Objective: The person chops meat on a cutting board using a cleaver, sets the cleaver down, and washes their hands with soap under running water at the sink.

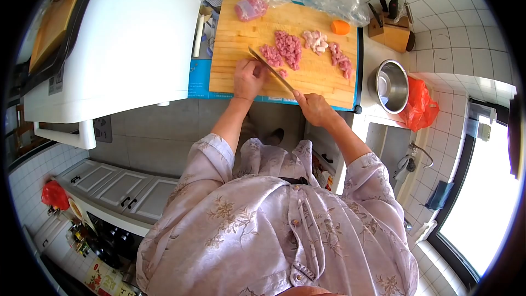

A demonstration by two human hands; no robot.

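My right hand (315, 108) grips the handle of a kitchen knife (272, 70), its blade slanting up and left across the wooden cutting board (230, 38). Close beside the blade, my left hand (248, 80) has its fingers curled down on a piece of raw meat, mostly hidden under them. Beyond the blade lie small heaps of diced red meat (289, 49). Right of these sit a pale, fatty heap of pieces (315, 41) and a strip of cut meat (341, 60). A larger chunk of meat (251, 8) rests at the board's far left.
An orange carrot piece (340, 27) lies near the board's far right corner. Clear plastic bags (339, 4) lie behind. To the right stand a knife block (390, 34), a steel bowl (390, 85) and a red bag (421, 104). A white appliance (129, 33) borders the left.
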